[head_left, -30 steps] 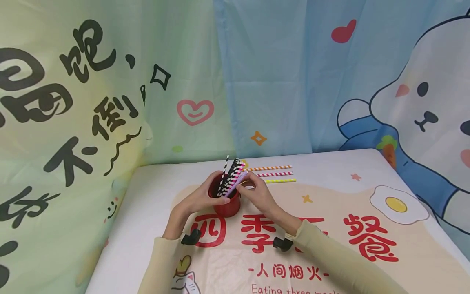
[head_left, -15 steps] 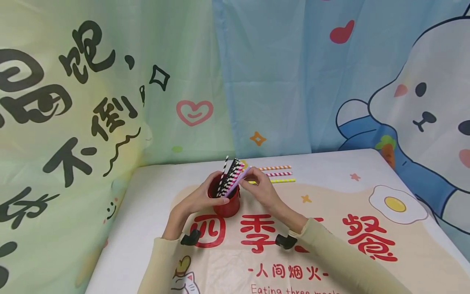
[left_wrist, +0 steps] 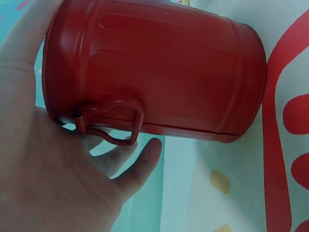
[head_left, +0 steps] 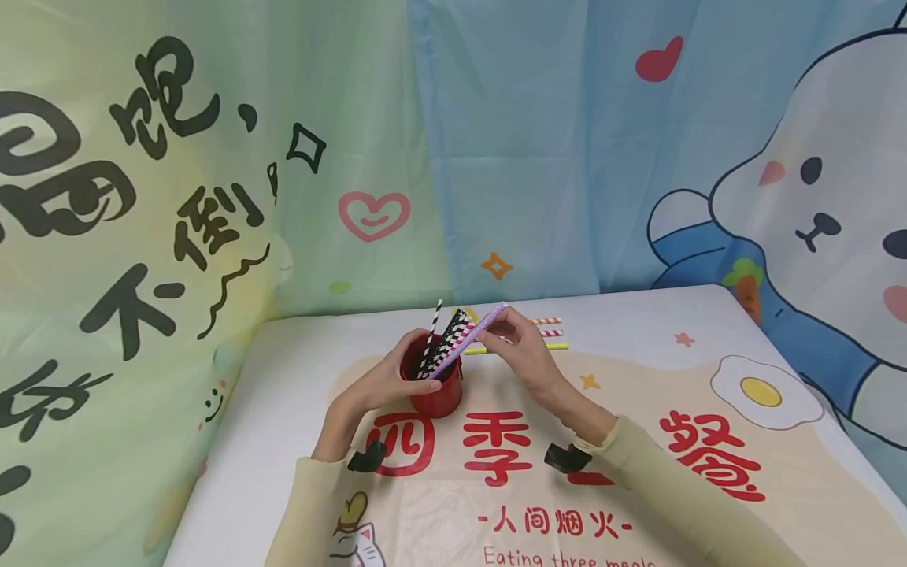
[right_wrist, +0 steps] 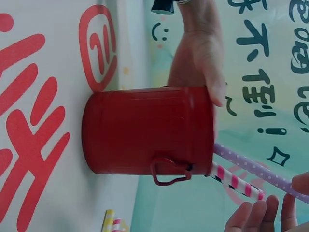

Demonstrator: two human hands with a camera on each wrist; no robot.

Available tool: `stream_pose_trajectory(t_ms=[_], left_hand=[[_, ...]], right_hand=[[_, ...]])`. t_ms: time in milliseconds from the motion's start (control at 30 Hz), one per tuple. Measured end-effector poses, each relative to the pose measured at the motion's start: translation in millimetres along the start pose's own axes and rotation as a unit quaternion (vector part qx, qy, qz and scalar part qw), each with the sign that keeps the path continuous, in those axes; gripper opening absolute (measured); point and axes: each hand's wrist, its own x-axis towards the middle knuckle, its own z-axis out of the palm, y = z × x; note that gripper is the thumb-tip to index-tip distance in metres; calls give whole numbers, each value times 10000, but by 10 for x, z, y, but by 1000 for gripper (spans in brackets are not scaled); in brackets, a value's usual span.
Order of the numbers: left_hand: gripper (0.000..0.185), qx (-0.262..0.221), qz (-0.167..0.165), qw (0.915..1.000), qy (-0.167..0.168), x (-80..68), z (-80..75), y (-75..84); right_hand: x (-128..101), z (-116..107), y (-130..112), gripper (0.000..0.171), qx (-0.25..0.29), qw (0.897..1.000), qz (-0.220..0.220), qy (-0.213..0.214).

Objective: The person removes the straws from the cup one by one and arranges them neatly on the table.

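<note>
A red metal bucket [head_left: 438, 402] with small side handles stands on the table, holding several paper straws. My left hand [head_left: 386, 382] grips its rim from the left, with the thumb along the near edge. In the right wrist view, a purple straw [right_wrist: 251, 166] with white dots leans out of the bucket. My right hand [head_left: 524, 350] pinches this straw near its upper end; its lower end is still within the bucket. Beside it lean pink-striped straws [right_wrist: 236, 181] and black-and-white straws [head_left: 434, 327]. The bucket wall hides their lower ends.
Behind my right hand, an orange-striped straw [head_left: 547, 320], a pink-striped straw [head_left: 553, 333] and a yellow straw [head_left: 557, 346] lie on the table. A printed cloth [head_left: 567, 441] covers the tabletop. A patterned curtain [head_left: 524, 197] hangs along the back edge.
My right hand has moved up and to the right, drawing the purple straw partly out and away from the other straws. My left hand and the bucket have stayed in place.
</note>
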Motion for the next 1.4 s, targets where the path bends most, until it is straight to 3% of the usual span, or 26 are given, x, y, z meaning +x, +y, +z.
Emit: stream_pose_trajectory(t_ms=[333,600,767,900,1000,1100,1167,1300,1400], left_hand=[[88,-108,13,9999,-30,-4,4,12],[86,-58,-18,10000,-4,-7,-4,12],[86,-35,-34,10000,0,4,-8,-7],[86,-70,-33,10000,-15,9,-8,-15],[85,-86,-25,10000,-21,3,-13,-9],[84,-93,-24,10000,-17,-1,-18,2],[85,-96,-38,9999,-4,-3,-19,13],[86,-126,-38,9999,-6,-5,-13,29],[85,-138,-7,9999,-28,-3,-5,17]], right_hand=[[-58,-229,-235,28,298,9994,-165,104],[-69,-497,-469,24,213,9977,-621,173],[-75,-640,-567,21,-663,9934,-923,175],[-44,-672,-581,16,-1833,9771,-1080,2],[-11,-626,-552,12,-2736,9564,-987,-250],[34,-534,-489,13,-3826,9189,-828,-479],[71,-472,-424,14,-4610,8820,-756,-624],[152,-374,-226,20,-5938,7960,-728,-920],[203,-303,-32,34,-6542,7443,-621,-1194]])
